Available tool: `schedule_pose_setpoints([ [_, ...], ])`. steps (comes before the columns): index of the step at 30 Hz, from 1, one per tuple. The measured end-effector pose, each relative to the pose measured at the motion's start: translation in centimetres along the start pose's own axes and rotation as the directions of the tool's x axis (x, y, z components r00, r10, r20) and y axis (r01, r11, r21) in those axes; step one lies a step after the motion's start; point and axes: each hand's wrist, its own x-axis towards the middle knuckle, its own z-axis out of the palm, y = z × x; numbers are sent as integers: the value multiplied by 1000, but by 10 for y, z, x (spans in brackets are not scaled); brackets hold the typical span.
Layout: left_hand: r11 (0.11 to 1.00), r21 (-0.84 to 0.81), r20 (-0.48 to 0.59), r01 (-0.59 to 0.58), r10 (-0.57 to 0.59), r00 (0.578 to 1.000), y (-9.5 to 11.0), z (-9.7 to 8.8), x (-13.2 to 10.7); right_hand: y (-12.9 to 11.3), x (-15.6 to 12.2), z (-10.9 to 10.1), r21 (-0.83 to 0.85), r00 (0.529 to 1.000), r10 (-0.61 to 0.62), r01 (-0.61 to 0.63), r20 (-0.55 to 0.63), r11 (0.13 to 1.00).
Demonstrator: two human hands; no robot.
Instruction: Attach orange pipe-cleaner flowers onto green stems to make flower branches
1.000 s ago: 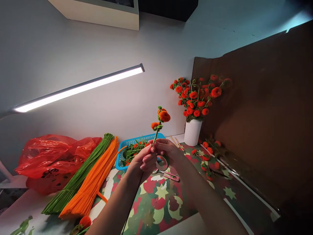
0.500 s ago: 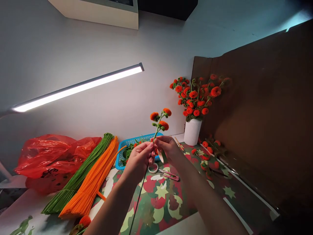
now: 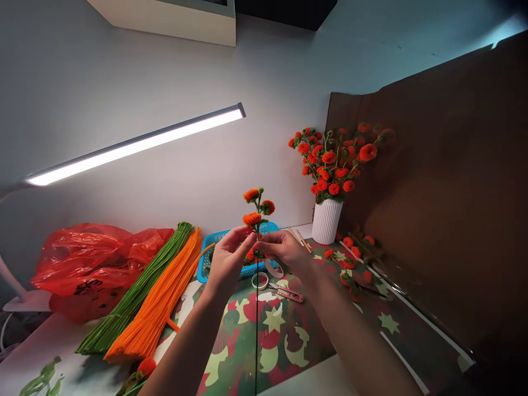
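Observation:
An artificial flower spray (image 3: 252, 219) with several fuzzy orange blooms and green buds stands upright between my hands, its long thin dark stem hanging straight down. My left hand (image 3: 231, 257) pinches the stem just under the blooms. My right hand (image 3: 287, 250) is closed at the same spot, thumb and finger pressed to the stem. A pale tape roll (image 3: 274, 269) shows right below my right fingers; whether its strip runs to the stem I cannot tell. Under the hands lie a white ring-shaped roll (image 3: 259, 281) and pink-handled scissors (image 3: 291, 293).
Behind my hands is a blue basket (image 3: 203, 270) of flower parts. Green pipe cleaners (image 3: 136, 291) and orange pipe cleaners (image 3: 154, 300) lie left, beside a red plastic bag (image 3: 91, 258). A white vase (image 3: 327, 221) of orange flowers stands back right, near loose blooms (image 3: 348, 261).
The spray has turned and come more upright, its blooms shifting left and its stem now vertical. My left hand has opened its grip a little and moved higher.

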Motion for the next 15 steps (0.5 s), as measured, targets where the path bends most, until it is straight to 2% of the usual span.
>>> schedule_pose_setpoints([
  [6, 932, -344, 81, 114, -92, 992, -12, -3, 8, 5, -1, 8, 8, 997, 51, -52, 62, 999],
  [12, 854, -498, 89, 153, -125, 988, -16, 0, 7, 10, 2, 7, 24, 995, 58, -60, 78, 998],
  [15, 834, -515, 123, 198, -157, 980, -20, 4, 4, 8, 2, 8, 15, 996, 54, -55, 64, 998],
])
